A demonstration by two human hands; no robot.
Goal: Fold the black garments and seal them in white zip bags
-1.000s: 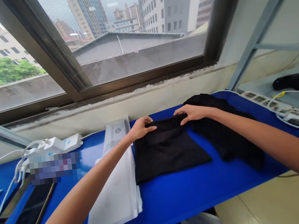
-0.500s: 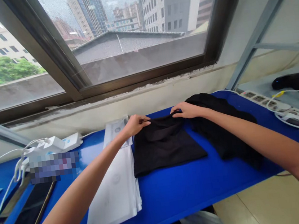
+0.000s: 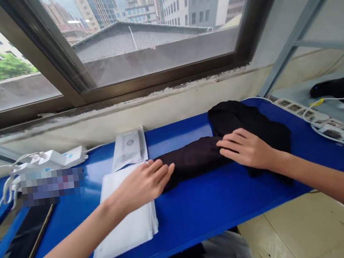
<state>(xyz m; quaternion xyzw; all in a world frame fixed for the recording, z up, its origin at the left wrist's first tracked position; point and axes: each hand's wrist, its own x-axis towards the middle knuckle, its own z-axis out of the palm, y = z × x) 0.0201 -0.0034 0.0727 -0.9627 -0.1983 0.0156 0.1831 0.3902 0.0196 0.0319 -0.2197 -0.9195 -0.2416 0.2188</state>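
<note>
Black folded garment [image 3: 194, 159], head view: it lies as a narrow band across the middle of the blue table [image 3: 201, 217], running from 9 to 3 o'clock beneath the window. On my feed the left hand [image 3: 141, 185] lies palm down on the band's 9 o'clock end, fingers held together, its heel over a stack of white plastic bags [image 3: 127, 226]. The right hand [image 3: 246, 149] presses flat on the 3 o'clock end, fingers slightly fanned, pinching nothing. A loose heap of black clothing [image 3: 246, 120] sits at 1 o'clock of the band and touches it. A flat white packet [image 3: 129, 146] lies at 10 o'clock, white chargers [image 3: 53, 159] farther out at 9, a dark phone [image 3: 23, 243] at 8 and a power strip [image 3: 301, 113] at 3. I judge the cloth light, soft and limp, not fragile. Lifted from one point it would likely sag and fall open, so I would take it at both ends, thumbs pinning the folded layers.
</note>
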